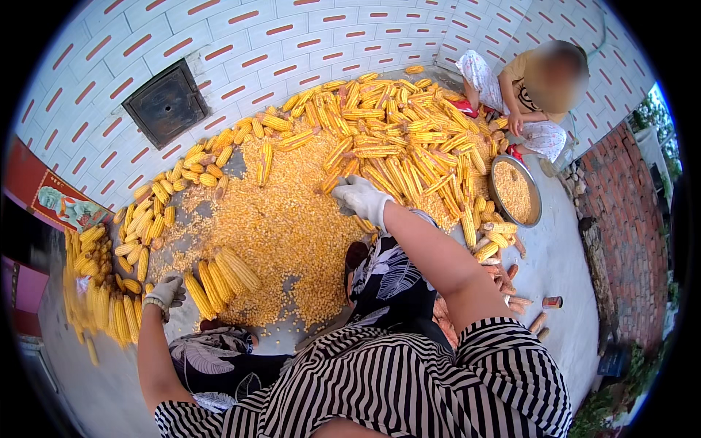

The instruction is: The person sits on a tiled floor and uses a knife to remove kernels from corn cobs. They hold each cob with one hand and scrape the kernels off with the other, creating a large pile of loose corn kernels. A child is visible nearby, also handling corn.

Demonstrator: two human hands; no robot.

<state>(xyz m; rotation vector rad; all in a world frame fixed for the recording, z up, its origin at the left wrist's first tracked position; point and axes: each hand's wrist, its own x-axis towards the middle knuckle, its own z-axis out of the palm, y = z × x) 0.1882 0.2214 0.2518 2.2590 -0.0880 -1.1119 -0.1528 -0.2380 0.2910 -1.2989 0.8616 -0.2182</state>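
My left hand, in a pale knitted glove with darker fingertips, hangs at the left with its fingers loosely bent and nothing visible in them. Just to its right lies a row of yellow corn cobs, side by side. My right hand, gloved in white, reaches forward to the near edge of a heap of partly stripped corn cobs. Its fingertips meet one corn cob; the palm side is hidden, so a grip cannot be made out. Loose corn kernels spread thickly between my hands.
A metal basin of kernels stands at the right, near a seated person. Bare reddish cobs and a small can lie on the concrete floor. Whole cobs are piled at far left. A tiled wall runs behind.
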